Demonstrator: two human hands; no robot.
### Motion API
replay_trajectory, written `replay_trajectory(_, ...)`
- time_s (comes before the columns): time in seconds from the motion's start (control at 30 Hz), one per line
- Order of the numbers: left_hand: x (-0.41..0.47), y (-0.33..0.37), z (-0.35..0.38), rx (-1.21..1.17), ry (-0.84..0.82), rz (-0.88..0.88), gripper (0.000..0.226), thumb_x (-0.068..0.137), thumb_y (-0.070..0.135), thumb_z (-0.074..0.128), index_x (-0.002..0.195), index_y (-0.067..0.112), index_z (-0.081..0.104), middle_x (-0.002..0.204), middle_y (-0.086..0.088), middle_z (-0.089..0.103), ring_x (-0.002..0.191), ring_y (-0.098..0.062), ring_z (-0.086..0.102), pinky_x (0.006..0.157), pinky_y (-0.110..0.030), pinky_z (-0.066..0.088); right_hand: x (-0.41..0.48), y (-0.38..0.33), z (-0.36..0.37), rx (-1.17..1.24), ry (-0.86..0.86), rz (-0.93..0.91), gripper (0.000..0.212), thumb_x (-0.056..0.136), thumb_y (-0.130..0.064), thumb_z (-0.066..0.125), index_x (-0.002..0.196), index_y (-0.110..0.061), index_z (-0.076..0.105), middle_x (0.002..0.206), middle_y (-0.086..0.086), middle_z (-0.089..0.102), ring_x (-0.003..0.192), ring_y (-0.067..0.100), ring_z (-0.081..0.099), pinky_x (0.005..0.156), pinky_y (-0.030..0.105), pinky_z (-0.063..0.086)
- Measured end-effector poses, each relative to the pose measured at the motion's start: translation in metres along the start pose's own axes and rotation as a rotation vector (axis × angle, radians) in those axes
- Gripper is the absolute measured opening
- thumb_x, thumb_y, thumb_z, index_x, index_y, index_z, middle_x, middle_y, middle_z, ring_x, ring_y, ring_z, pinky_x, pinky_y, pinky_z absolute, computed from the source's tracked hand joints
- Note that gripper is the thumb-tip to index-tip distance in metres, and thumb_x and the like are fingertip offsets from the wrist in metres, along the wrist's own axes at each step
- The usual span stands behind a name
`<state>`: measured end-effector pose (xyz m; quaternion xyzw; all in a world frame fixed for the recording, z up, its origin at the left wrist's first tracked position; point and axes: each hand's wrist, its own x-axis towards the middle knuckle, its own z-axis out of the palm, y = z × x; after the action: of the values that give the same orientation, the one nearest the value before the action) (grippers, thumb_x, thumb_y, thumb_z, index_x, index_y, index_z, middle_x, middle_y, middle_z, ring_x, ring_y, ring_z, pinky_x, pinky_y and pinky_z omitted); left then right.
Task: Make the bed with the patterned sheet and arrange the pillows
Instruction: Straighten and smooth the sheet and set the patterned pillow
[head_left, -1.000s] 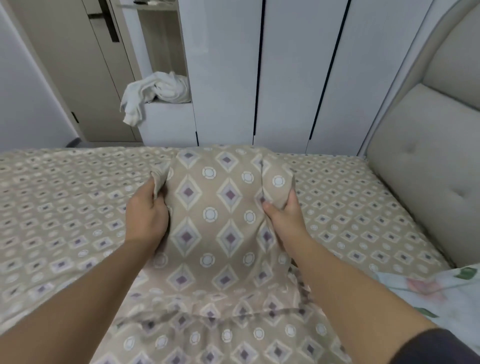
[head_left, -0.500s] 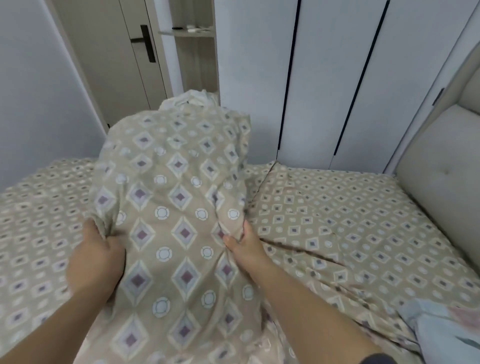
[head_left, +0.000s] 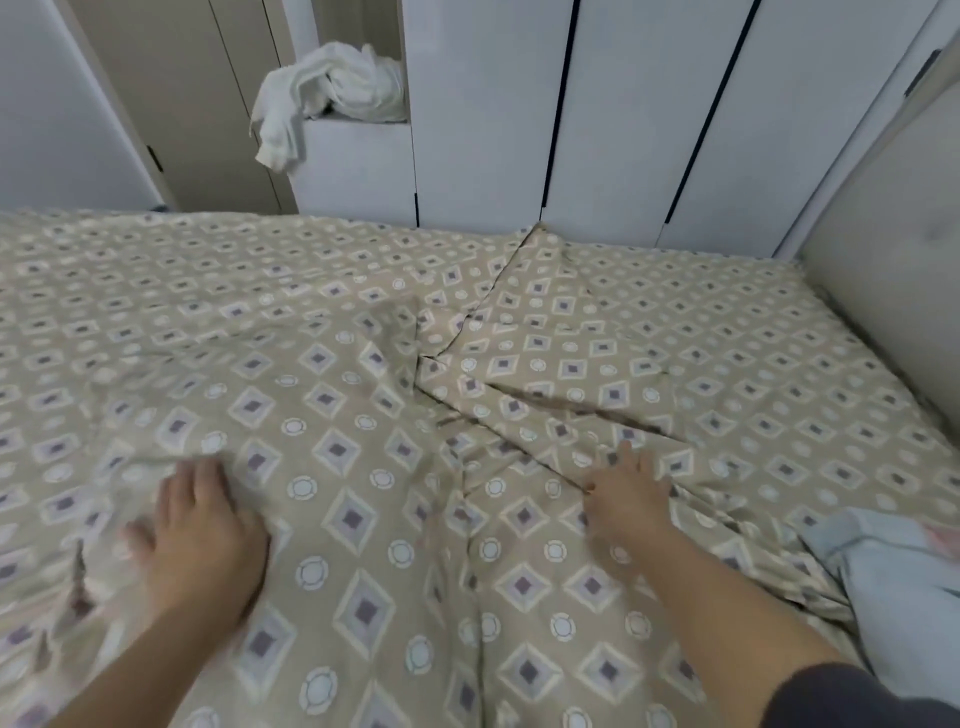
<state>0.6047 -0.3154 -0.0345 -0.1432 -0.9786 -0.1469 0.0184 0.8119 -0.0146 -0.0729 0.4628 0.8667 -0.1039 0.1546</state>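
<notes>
Head camera: a person leans over the patterned sheet (head_left: 363, 322), which lies spread from the left edge of the view across to the padded grey headboard (head_left: 883, 270) on the right. The beige cloth, printed with diamonds and circles, is not flat: several creases and overlapping folds meet near its middle and run towards the near right. The left hand (head_left: 202, 530) rests palm down on the near left part of the sheet, fingers released and extended. The right hand (head_left: 628, 499) lies flat just right of the folds, fingers spread and grasping nothing; both hands are blurred. A dark sleeve (head_left: 857, 696) shows on the right arm. A crumpled pale blue fabric (head_left: 893, 577) sits on the sheet at the near right. Beyond the far edge stand white wardrobe doors (head_left: 623, 104), with a bundled white cloth (head_left: 332, 88) spilling from an open shelf
</notes>
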Motion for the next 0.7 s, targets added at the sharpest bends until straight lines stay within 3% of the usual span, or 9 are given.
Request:
replay_trajectory(0.07, -0.008, 0.043, 0.019, 0.050, -0.062, 0.203, 0.054, 0.093, 0.026, 0.035, 0.145, 0.016, 0.026, 0.157, -0.006, 0.021, 0.145, -0.024, 0.016, 0.116, -0.054, 0.006, 0.007, 0.015, 0.002, 0.002, -0.054, 0.014, 0.038, 0.092, -0.018, 0.049, 0.128, -0.032, 0.053, 0.159, 0.014, 0.004, 0.146, 0.035, 0.003, 0.113, 0.058, 0.014)
replay_trajectory(0.17, -0.036, 0.107, 0.054, 0.137, -0.173, 0.356, 0.060, 0.096, 0.032, 0.028, 0.152, 0.019, 0.010, 0.161, -0.002, 0.002, 0.148, -0.018, -0.003, 0.117, -0.049, -0.006, 0.011, 0.035, 0.009, -0.152, -0.014, -0.117, 0.043, 0.093, -0.015, 0.045, 0.133, -0.031, 0.046, 0.144, 0.010, 0.036, 0.134, 0.030, 0.031, 0.108, 0.053, 0.026)
replay_trajectory(0.27, -0.061, 0.148, 0.080, 0.256, -0.257, 0.450, 0.058, 0.098, 0.036, 0.022, 0.152, 0.017, 0.010, 0.161, -0.004, 0.000, 0.148, -0.019, -0.007, 0.117, -0.051, -0.009, 0.017, 0.049, 0.003, -0.378, 0.119, -0.284, 0.040, 0.094, -0.007, 0.044, 0.133, -0.016, 0.047, 0.128, 0.009, 0.048, 0.119, 0.028, 0.050, 0.097, 0.042, 0.040)
replay_trajectory(0.33, -0.076, 0.168, 0.094, 0.289, -0.303, 0.526, 0.059, 0.097, 0.038, 0.023, 0.151, 0.017, 0.011, 0.161, -0.006, 0.000, 0.148, -0.021, -0.006, 0.117, -0.052, -0.008, 0.036, 0.070, -0.016, -0.455, 0.224, -0.280, 0.034, 0.095, -0.008, 0.043, 0.129, -0.011, 0.049, 0.124, 0.008, 0.050, 0.109, 0.026, 0.056, 0.085, 0.036, 0.045)
replay_trajectory(0.43, -0.094, 0.204, 0.116, 0.256, -0.423, 0.595, 0.069, 0.096, 0.046, 0.026, 0.153, 0.020, -0.002, 0.160, -0.008, -0.013, 0.147, -0.026, -0.015, 0.118, -0.053, -0.007, 0.065, 0.134, -0.072, -0.448, 0.359, -0.074, 0.031, 0.096, -0.012, 0.043, 0.125, -0.010, 0.051, 0.123, 0.008, 0.049, 0.106, 0.025, 0.056, 0.083, 0.036, 0.045)
replay_trajectory(0.57, -0.099, 0.270, 0.148, 0.140, -0.504, 0.626, 0.082, 0.089, 0.065, 0.032, 0.150, 0.032, -0.013, 0.158, -0.008, -0.022, 0.144, -0.032, -0.020, 0.115, -0.059, -0.003, 0.078, 0.258, -0.128, -0.381, 0.380, 0.310, 0.034, 0.094, -0.007, 0.042, 0.126, -0.002, 0.051, 0.127, 0.016, 0.048, 0.115, 0.034, 0.054, 0.091, 0.040, 0.044)
replay_trajectory(0.7, -0.121, 0.347, 0.192, 0.178, -0.563, 0.733, 0.092, 0.078, 0.084, 0.017, 0.147, 0.036, -0.021, 0.151, -0.008, -0.036, 0.139, -0.037, -0.031, 0.108, -0.068, -0.010, 0.096, 0.343, -0.115, -0.176, 0.351, 0.573, 0.047, 0.097, -0.010, 0.035, 0.143, 0.000, 0.028, 0.144, 0.018, 0.039, 0.127, 0.039, 0.044, 0.099, 0.043, 0.039)
